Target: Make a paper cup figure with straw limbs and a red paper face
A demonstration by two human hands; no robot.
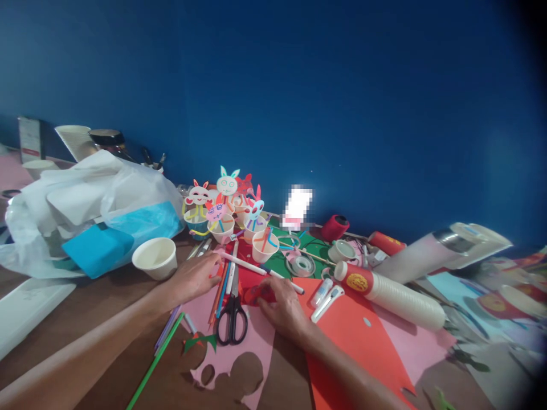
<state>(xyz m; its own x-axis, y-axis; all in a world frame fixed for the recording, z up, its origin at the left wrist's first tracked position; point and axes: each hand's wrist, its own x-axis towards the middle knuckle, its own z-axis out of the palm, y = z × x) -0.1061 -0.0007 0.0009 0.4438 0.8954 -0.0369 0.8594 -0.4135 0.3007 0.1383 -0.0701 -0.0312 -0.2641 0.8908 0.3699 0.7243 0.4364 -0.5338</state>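
My left hand [195,278] reaches over a bunch of pens, its fingers stretched and its thumb apart. Its fingertips are by the end of a white marker [244,262]; I cannot tell whether they touch it. My right hand [284,304] has a red paper cutout [258,294] between thumb and fingers, partly hidden by them. Another white pen [287,281] with a dark tip lies across, close to the right knuckles. Between the hands, black-handled scissors [233,322] rest on pink paper [222,364] with round holes cut out. Coloured pencils [220,290] lie beside the scissors.
Paper cups [265,250] holding paper animal figures [227,184] stand at the back. At left are a plastic bag [106,182] and a white cup [154,258]. At right lie orange paper [348,341], a utility knife [328,303], tape rolls [301,265] and stacked cups [405,302].
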